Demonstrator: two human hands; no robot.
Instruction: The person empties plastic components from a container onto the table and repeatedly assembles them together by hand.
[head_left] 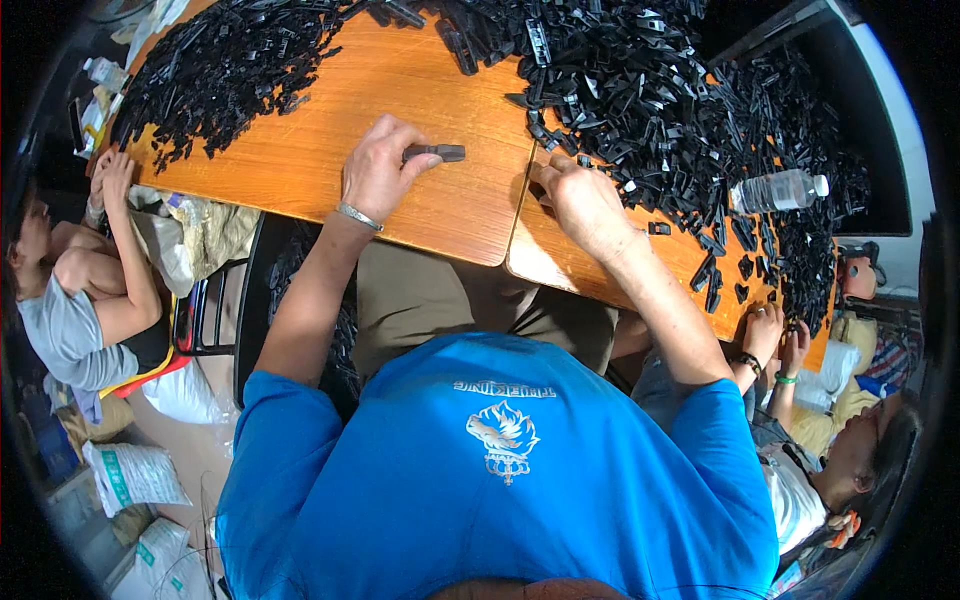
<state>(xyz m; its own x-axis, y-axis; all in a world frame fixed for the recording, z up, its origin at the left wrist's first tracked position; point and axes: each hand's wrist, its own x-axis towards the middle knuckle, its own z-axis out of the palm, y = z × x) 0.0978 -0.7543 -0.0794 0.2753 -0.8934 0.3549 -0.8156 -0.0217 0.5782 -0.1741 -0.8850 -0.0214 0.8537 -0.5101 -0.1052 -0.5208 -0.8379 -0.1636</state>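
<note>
My left hand (pixel 385 168) is closed on a black plastic part (pixel 447 153), a short flat bar pinched between thumb and fingers just above the wooden table (pixel 440 210). A metal bracelet circles that wrist. My right hand (pixel 582 200) rests at the near edge of a large heap of black plastic parts (pixel 630 90). Its fingers are curled together, and whatever they hold is hidden from view. A few single black parts (pixel 659 228) lie on the tabletop to the right of that hand.
Another pile of small black parts (pixel 230 75) covers the far left tabletop. A clear plastic bottle (pixel 780 191) lies on the right-hand heap. One person (pixel 80 320) sits at the left; another person's hands (pixel 763 330) work at the right edge. White sacks (pixel 135 475) stand on the floor.
</note>
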